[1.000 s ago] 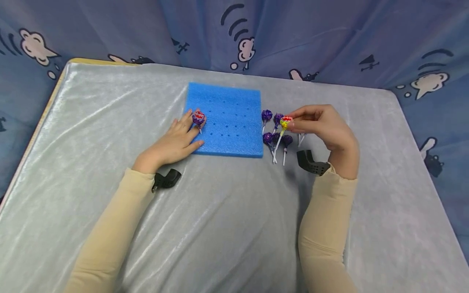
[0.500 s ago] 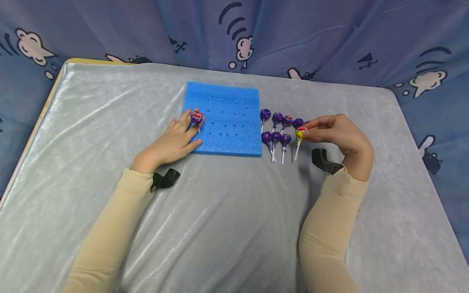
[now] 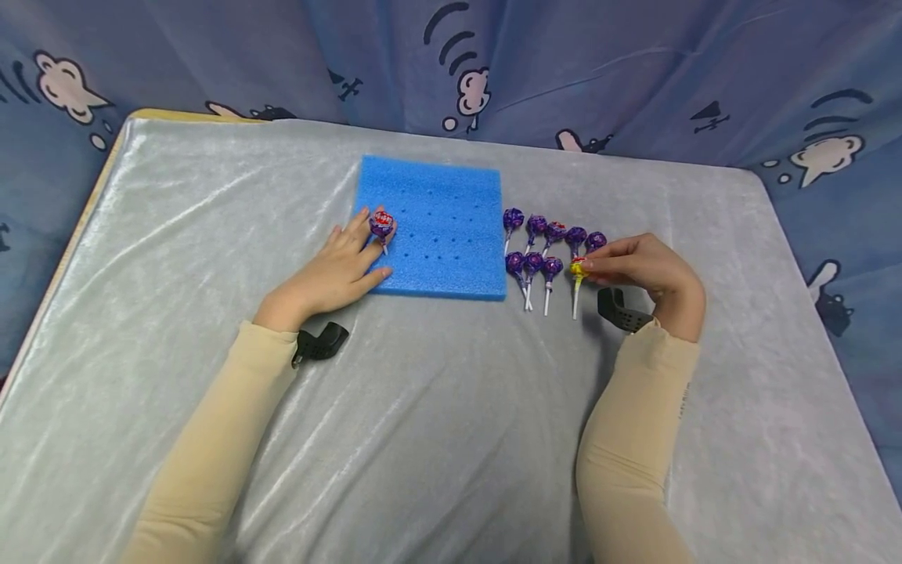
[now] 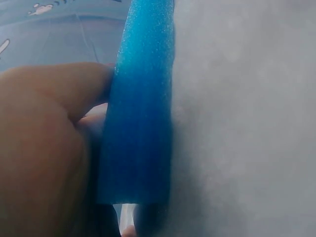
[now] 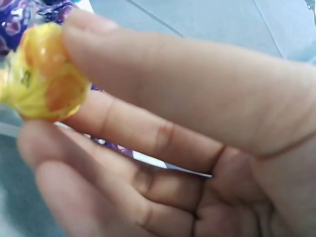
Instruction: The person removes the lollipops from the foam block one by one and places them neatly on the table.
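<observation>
A blue foam block (image 3: 468, 184) dotted with small holes lies on the table, and my left hand (image 3: 327, 274) rests over its left edge with fingers spread. By those fingers a purple lollipop (image 3: 381, 225) stands upright, its stick going down toward the foam. In the left wrist view the block's side (image 4: 140, 113) appears beside the hand. To the right of the block, my right hand (image 3: 651, 270) pinches a yellow lollipop (image 3: 577, 268) by its wrapped head, stick pointing toward me. The right wrist view shows thumb and fingers around that yellow candy (image 5: 52, 79).
Several purple lollipops (image 3: 535, 225) lie in two rough rows on the table right of the foam, one partly behind the right fingers. Pale shiny cloth (image 3: 423, 431) covers the table. A patterned blue curtain (image 3: 599, 70) hangs behind the far edge.
My right hand has carried the yellow lollipop rightward from above the purple ones and lowered it toward the cloth at the right end of the front row. The left hand stays put.
</observation>
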{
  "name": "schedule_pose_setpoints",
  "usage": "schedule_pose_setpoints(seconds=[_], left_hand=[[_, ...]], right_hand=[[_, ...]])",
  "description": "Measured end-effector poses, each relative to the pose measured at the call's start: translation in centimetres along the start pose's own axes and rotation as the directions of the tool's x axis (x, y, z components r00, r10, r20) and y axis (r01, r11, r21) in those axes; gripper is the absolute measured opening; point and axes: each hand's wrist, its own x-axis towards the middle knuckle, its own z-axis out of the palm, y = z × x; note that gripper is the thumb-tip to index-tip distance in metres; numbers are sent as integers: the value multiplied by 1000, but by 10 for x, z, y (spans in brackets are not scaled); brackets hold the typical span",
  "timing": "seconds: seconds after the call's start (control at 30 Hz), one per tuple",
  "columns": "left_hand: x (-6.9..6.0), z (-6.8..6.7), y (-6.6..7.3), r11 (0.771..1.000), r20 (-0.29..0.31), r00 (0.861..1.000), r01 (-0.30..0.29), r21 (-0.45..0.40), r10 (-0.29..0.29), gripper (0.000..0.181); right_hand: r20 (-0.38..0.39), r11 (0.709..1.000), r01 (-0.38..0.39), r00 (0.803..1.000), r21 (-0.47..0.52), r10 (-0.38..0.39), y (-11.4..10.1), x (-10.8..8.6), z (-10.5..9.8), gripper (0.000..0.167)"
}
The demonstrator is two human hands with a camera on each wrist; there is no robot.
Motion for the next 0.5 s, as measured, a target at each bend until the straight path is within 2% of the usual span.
schedule_pose_setpoints(seconds=[0.5], left_hand=[[1,0,2,1000,17,1000,6,5,-7,61]], right_hand=[[48,992,-18,999,-121,24,0,3,5,27]])
